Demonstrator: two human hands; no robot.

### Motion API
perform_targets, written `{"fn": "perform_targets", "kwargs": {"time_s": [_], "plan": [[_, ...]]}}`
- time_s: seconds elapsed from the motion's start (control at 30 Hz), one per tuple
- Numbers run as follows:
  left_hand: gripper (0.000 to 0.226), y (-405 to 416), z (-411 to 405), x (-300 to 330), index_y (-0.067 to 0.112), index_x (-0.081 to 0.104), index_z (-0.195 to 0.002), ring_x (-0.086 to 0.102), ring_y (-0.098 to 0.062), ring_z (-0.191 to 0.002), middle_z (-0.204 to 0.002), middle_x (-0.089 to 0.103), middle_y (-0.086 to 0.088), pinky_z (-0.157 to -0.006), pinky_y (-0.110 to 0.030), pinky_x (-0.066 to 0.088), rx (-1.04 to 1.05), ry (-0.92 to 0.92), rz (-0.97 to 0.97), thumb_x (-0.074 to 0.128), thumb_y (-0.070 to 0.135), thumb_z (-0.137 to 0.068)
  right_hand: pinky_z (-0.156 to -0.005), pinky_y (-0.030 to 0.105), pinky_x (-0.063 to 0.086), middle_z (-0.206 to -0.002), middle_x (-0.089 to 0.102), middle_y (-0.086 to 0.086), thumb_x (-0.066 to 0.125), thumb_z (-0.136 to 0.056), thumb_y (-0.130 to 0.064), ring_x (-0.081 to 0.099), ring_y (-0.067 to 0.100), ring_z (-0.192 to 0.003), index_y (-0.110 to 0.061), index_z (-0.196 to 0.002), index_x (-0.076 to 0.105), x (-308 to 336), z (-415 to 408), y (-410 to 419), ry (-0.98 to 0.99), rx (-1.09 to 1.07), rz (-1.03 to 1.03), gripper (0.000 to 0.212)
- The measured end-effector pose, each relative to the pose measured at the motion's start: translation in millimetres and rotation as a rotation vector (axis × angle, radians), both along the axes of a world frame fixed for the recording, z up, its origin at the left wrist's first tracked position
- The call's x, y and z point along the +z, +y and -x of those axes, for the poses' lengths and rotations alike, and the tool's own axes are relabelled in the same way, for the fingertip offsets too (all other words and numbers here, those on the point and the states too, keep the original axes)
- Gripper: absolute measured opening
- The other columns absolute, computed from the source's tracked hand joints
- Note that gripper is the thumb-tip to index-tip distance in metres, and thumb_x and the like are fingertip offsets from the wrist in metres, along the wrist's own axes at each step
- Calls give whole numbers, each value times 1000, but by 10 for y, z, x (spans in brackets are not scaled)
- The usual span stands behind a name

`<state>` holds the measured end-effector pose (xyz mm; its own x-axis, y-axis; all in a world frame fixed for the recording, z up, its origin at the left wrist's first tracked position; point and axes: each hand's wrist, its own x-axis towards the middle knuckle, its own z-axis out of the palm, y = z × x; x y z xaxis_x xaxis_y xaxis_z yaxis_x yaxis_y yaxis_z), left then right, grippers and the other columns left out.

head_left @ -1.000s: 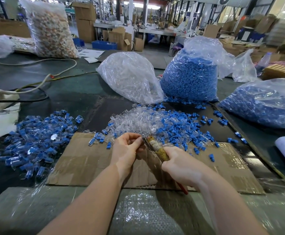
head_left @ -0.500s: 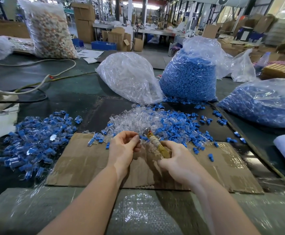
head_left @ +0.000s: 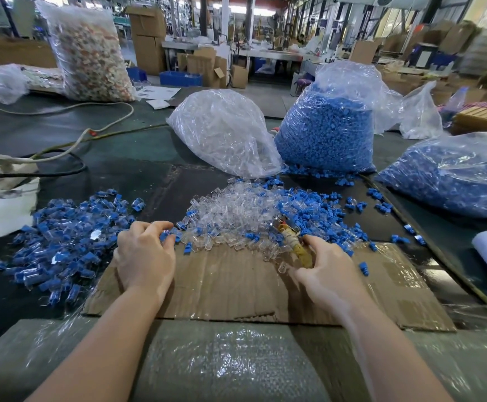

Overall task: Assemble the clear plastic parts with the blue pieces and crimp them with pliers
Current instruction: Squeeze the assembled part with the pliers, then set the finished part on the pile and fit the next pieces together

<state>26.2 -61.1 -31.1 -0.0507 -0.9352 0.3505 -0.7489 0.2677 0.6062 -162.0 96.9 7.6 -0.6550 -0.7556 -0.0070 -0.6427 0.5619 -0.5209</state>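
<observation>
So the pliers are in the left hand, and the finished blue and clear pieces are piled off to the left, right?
Not quite. The head view shows the pliers in the right hand, not the left hand. The finished pile does lie to the left.

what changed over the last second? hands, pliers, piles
The left hand left the pliers' nose and swung out left to the edge of the assembled pile, fingers curled over blue pieces there. The right hand kept its grip on the pliers and drew slightly right. The mixed loose pile, cardboard and bags stayed put.
</observation>
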Motion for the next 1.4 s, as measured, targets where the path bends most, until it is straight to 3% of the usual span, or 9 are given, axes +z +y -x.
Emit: {"fn": "perform_targets", "kwargs": {"time_s": [0.2,0.37,0.63,0.77,0.87,1.0,1.17,1.27,1.4], "plan": [[25,90,71,-24,28,67,-81,48,-22,-96,-90,59,3,-84,-38,33,-76,-206,43,69,52,-75,-101,40,36,-125,48,7,59,-88,-37,38,26,-122,-25,-141,33,-36,44,33,121,-72,-52,61],[13,87,72,-45,25,71,-88,46,-18,-96,-92,61,5,-85,-35,26,-87,-188,11,65,37,-84,-102,42,31,-134,42,8,55,-88,-50,35,27,-126,-29,-145,24,-120,48,36,273,-163,-129,68],[8,131,263,-17,18,69,-85,37,-10,-85,-79,46,11,-83,-32,26,-258,21,44,63,23,-87,-99,39,35,-135,41,9,43,-88,-62,38,26,-125,-27,-146,21,-268,50,40,465,-184,-199,71],[10,195,384,-26,18,70,-86,41,-12,-86,-81,49,10,-81,-29,27,-341,28,44,62,24,-88,-109,49,22,-139,36,10,40,-89,-62,32,27,-130,-27,-146,20,-233,13,54,508,-179,-255,70],[10,252,462,-20,19,69,-89,43,-13,-88,-82,48,11,-81,-27,26,-392,10,54,61,26,-88,-112,51,14,-139,39,8,49,-90,-52,32,27,-131,-24,-143,33,-180,-56,6,565,-121,-138,62],[13,347,580,17,21,68,-94,41,-9,-89,-87,50,12,-87,-27,25,-493,-24,79,59,29,-89,-95,43,42,-112,64,6,66,-85,-9,56,26,-105,-13,-119,64,-157,-216,-173,514,131,270,34],[13,454,703,48,16,68,-98,49,-18,-94,-85,47,9,-88,-33,34,-610,12,60,60,19,-88,-82,41,48,-95,68,4,61,-87,-11,58,26,-88,-13,-101,69,-174,-266,-304,445,337,287,16],[13,470,731,39,13,70,-97,52,-22,-94,-87,53,4,-88,-38,39,-628,83,-9,62,16,-88,-80,37,46,-91,67,3,60,-88,-12,56,24,-87,-13,-97,68,-194,-226,-300,434,338,270,12],[13,533,795,6,18,69,-98,52,-18,-94,-91,55,5,-86,-29,41,-649,119,-42,62,19,-88,-79,41,52,-88,66,9,63,-81,4,60,28,-85,-6,-102,69,-186,-152,-258,465,218,356,24]]}}
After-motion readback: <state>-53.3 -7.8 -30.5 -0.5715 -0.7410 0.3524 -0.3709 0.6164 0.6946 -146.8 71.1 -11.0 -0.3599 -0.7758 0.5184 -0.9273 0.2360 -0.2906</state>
